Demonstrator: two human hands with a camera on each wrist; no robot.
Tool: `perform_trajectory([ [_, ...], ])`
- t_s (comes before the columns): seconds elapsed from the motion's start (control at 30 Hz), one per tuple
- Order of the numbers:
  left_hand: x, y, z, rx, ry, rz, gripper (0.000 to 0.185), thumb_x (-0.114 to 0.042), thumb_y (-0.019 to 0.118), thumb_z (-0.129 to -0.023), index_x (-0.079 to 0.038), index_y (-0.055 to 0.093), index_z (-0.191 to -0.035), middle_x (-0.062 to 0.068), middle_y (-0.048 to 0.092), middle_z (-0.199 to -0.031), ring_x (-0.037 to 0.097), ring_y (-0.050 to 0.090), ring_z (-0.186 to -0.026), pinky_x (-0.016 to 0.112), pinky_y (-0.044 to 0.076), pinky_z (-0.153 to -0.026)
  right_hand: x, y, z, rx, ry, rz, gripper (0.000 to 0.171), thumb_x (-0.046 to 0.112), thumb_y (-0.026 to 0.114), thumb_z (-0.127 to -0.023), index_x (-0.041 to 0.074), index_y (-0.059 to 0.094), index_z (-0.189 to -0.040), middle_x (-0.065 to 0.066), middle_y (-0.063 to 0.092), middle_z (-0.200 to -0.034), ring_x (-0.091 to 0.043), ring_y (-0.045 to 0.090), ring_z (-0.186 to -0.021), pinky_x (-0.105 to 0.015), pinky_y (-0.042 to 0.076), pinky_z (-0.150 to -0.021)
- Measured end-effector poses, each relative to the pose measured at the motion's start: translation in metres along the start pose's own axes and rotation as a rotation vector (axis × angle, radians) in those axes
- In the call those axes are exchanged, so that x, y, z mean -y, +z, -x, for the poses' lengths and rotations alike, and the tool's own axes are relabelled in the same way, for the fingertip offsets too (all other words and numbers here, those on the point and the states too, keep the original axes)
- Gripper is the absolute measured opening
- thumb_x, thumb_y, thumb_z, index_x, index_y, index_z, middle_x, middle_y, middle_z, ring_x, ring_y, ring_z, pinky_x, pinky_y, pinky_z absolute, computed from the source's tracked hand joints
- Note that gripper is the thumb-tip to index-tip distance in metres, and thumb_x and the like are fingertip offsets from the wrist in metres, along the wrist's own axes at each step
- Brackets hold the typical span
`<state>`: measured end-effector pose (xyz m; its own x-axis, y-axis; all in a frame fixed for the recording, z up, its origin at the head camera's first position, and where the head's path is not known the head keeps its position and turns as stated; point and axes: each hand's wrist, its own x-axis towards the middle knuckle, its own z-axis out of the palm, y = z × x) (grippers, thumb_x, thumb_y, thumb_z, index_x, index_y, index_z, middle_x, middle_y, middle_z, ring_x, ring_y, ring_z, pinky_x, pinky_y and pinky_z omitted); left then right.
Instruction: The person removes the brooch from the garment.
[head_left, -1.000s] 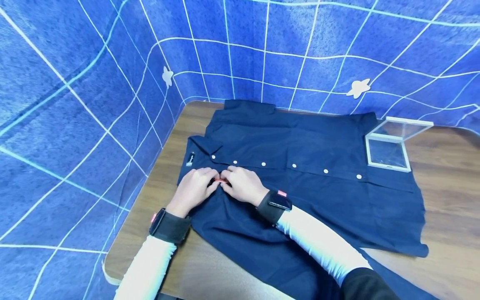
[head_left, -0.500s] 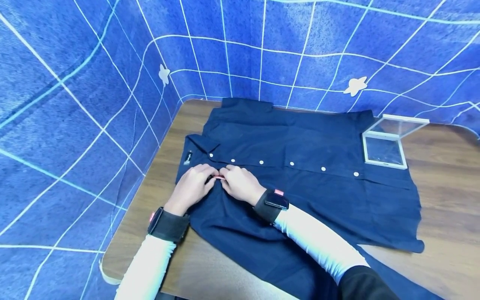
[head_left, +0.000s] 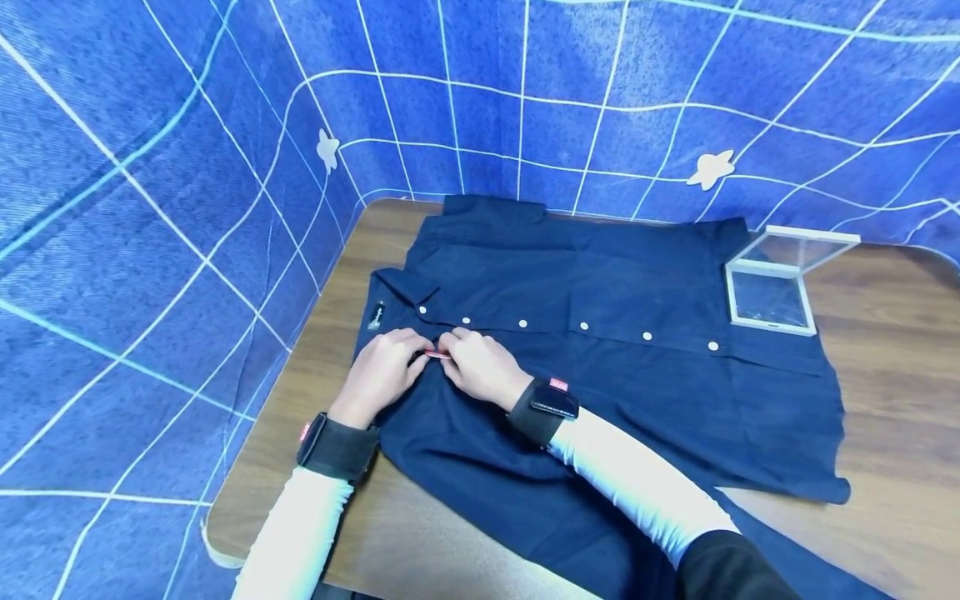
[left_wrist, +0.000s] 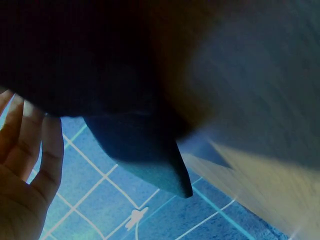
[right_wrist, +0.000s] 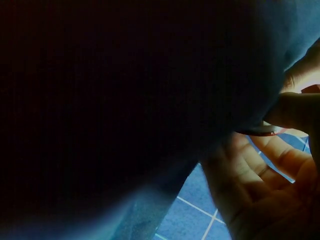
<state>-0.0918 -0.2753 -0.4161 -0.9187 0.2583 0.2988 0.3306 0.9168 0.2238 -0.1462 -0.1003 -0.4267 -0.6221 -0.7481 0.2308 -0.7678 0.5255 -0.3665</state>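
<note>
A dark navy shirt (head_left: pixel 600 350) lies spread flat on the wooden table (head_left: pixel 900 375), its row of white buttons (head_left: pixel 522 323) running left to right. Both hands meet on the front of the shirt near the collar (head_left: pixel 401 287). My left hand (head_left: pixel 386 371) and right hand (head_left: pixel 480 367) pinch a small red object (head_left: pixel 437 355) between their fingertips, against the fabric. In the left wrist view the left hand (left_wrist: pixel 25 190) shows beside dark cloth (left_wrist: pixel 140 150). The right wrist view is mostly dark cloth (right_wrist: pixel 125 100), with right-hand fingers (right_wrist: pixel 295 112) at the edge.
A clear hinged box (head_left: pixel 772 287) with a white frame stands open on the shirt's right end. Blue gridded cloth walls (head_left: pixel 187 167) enclose the table on the left and back. Bare wood (head_left: pixel 892 517) shows to the right and near the front edge.
The hands have stayed together on the small red object; the view shifted slightly, and nothing else moved.
</note>
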Motion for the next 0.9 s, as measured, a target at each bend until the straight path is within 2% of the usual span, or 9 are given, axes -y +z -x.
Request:
perform_trajectory([
  [0.2, 0.0, -0.0012, 0.0002, -0.008, 0.005, 0.001, 0.007, -0.011, 0.07, -0.089, -0.007, 0.074, -0.092, 0.006, 0.072, -0.09, 0.025, 0.069, -0.087, 0.04, 0.055, -0.08, 0.0015, -0.0033, -0.0003, 0.056, 0.07, -0.01, 0.014, 0.026, 0.061, -0.094, 0.015, 0.067, -0.102, -0.001, 0.062, -0.094, -0.019, 0.065, -0.08, -0.037, 0.056, -0.068],
  [0.4, -0.0011, -0.0021, -0.0002, -0.002, -0.003, -0.01, 0.008, -0.011, 0.07, -0.089, -0.007, 0.074, -0.093, 0.006, 0.072, -0.09, 0.024, 0.069, -0.088, 0.04, 0.055, -0.08, 0.0023, -0.0042, -0.0023, 0.061, 0.112, -0.029, 0.018, 0.03, 0.061, -0.092, 0.018, 0.067, -0.104, 0.001, 0.061, -0.093, -0.017, 0.063, -0.081, -0.037, 0.055, -0.069],
  [0.57, -0.0015, -0.0028, 0.001, -0.003, 0.01, -0.012, 0.008, -0.012, 0.07, -0.089, -0.006, 0.074, -0.094, 0.006, 0.072, -0.091, 0.024, 0.069, -0.087, 0.039, 0.055, -0.08, 0.0045, -0.0044, -0.0044, 0.077, 0.107, 0.004, 0.018, 0.031, 0.062, -0.093, 0.018, 0.068, -0.103, 0.001, 0.063, -0.094, -0.017, 0.064, -0.082, -0.038, 0.056, -0.069],
  [0.73, -0.0016, -0.0028, 0.0021, -0.012, 0.027, -0.021, 0.009, -0.013, 0.069, -0.09, -0.006, 0.074, -0.094, 0.006, 0.072, -0.09, 0.025, 0.069, -0.086, 0.039, 0.055, -0.079, 0.0055, -0.0041, -0.0064, 0.098, 0.06, 0.067, 0.016, 0.031, 0.061, -0.095, 0.017, 0.067, -0.1, 0.0, 0.063, -0.092, -0.018, 0.065, -0.08, -0.038, 0.056, -0.066],
  [0.9, -0.0006, -0.0029, 0.0023, -0.015, 0.025, -0.026, 0.009, -0.013, 0.07, -0.09, -0.007, 0.075, -0.094, 0.007, 0.072, -0.09, 0.025, 0.069, -0.086, 0.039, 0.056, -0.079, 0.0037, -0.0069, -0.009, 0.115, 0.033, 0.069, 0.014, 0.029, 0.061, -0.096, 0.016, 0.066, -0.094, 0.001, 0.063, -0.089, -0.017, 0.066, -0.078, -0.037, 0.056, -0.063],
])
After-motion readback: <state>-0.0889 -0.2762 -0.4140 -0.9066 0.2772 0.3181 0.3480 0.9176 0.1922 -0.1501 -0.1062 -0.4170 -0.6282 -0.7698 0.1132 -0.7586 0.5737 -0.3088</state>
